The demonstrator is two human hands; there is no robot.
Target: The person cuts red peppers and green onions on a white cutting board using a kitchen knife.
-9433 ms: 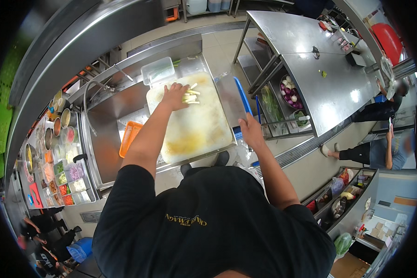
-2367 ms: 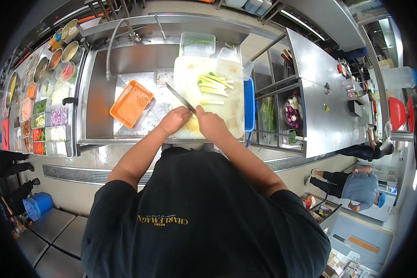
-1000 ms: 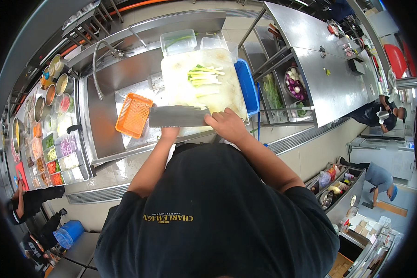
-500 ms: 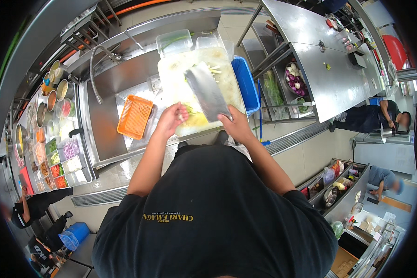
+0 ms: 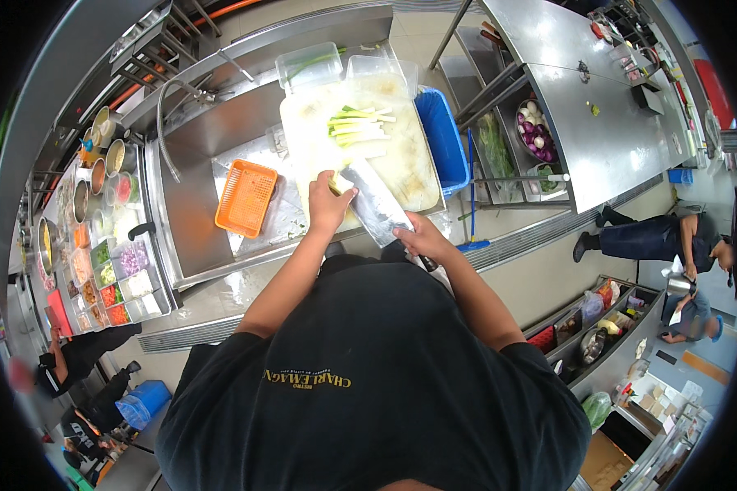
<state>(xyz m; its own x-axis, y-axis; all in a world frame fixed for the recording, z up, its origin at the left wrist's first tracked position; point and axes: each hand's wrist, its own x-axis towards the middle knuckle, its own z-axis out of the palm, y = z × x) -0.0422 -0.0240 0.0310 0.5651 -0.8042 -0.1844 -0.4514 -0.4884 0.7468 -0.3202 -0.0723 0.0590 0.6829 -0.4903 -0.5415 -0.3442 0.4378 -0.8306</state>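
Note:
On the white cutting board (image 5: 409, 164), cut pale-green stalks (image 5: 356, 123) lie in a loose pile. My right hand (image 5: 418, 237) grips a broad cleaver (image 5: 375, 204) by its dark handle, the blade angled up-left across the board's near half. My left hand (image 5: 329, 200) is closed at the blade's left side, fingertips on the board around pale-green bits; what exactly it holds is hidden. An orange plastic basket (image 5: 246, 198) sits in the steel sink (image 5: 182, 209) left of the board. Clear plastic containers (image 5: 307, 65) stand at the board's far edge.
A blue bin (image 5: 440, 139) is right of the board. A steel table (image 5: 602, 147) with a bowl of onions (image 5: 535, 129) beneath stands at right. Trays of chopped ingredients (image 5: 115, 278) line the left. Co-workers stand at far right (image 5: 671, 237) and lower left (image 5: 74, 368).
Since half a second ago, the cleaver has moved down toward me, uncovering the stalk pile. My left hand has moved up beside the blade, its fingers more closed.

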